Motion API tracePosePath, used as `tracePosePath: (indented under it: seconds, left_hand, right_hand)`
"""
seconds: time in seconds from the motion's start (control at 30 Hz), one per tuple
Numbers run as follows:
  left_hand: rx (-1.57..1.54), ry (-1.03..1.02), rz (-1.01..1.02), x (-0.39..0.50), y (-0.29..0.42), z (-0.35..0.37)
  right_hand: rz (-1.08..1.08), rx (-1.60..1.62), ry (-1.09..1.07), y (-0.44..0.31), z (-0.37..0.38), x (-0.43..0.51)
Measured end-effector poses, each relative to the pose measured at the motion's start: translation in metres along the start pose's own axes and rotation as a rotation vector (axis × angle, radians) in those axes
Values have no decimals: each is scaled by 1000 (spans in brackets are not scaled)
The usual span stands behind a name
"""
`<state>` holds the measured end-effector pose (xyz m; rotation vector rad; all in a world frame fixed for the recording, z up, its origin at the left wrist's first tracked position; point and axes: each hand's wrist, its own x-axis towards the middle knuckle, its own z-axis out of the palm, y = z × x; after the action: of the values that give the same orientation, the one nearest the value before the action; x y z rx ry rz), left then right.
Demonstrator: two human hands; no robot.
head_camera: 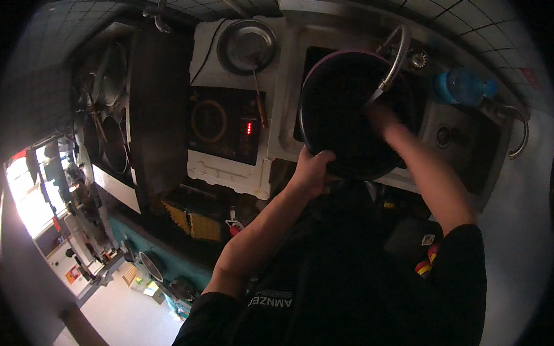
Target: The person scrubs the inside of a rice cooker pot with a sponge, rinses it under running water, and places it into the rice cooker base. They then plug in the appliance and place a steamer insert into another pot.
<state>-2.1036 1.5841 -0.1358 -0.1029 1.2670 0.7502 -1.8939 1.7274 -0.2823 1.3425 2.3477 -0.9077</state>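
A large round black vessel (350, 97) with a pinkish upper rim sits tilted over the left basin of the double sink (288, 80). My left hand (315, 167) grips its lower left edge, thumb over the rim. My right hand (382, 119) is blurred and reaches over the vessel's dark inside, just below the spout of a flexible metal faucet (397, 62). Whether the right hand's fingers hold anything cannot be made out. The inside of the vessel is too dark to read.
Left of the sink are an induction cooktop (223, 124) with a lit red display, a steel pan (247, 46) and a wooden-handled utensil (261, 108). A blue plastic bottle (461, 87) lies behind the right basin (463, 148). A second faucet (522, 132) curves at far right.
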Motion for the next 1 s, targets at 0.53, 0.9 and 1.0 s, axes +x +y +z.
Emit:
tracePosePath:
  seconds: [0.53,0.9,1.0]
  left_hand:
    - [8,160,155,-26,19,15]
    - [97,221,52,-24,3,7]
    - [79,172,59,-27,5,3]
  right_hand:
    - [-235,192,305,-12,8,65]
    - [-602,-74,-67,-119,-24,-13]
    - [-555,-67,94,-115,-47,20]
